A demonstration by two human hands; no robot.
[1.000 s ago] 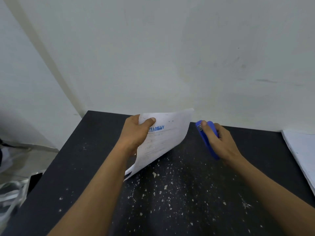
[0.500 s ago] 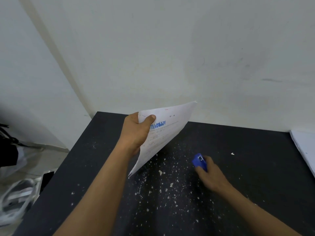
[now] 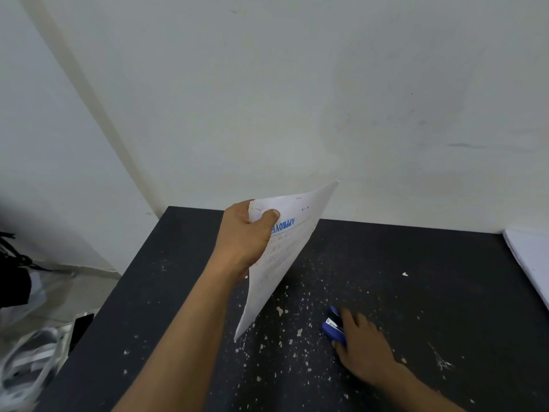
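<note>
Left hand (image 3: 240,239) pinches the papers (image 3: 285,248) by the top corner, thumb in front, keeping them off the table (image 3: 416,292). Right hand (image 3: 362,349) sits on the blue stapler (image 3: 334,325), probably parking it. Fingers are too blurry to call.

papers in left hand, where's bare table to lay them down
Bare table: between the stapler and the white stack on the right, back to the wall. Also far left corner, behind the left hand. Crowded where the right hand grips the stapler.
</note>
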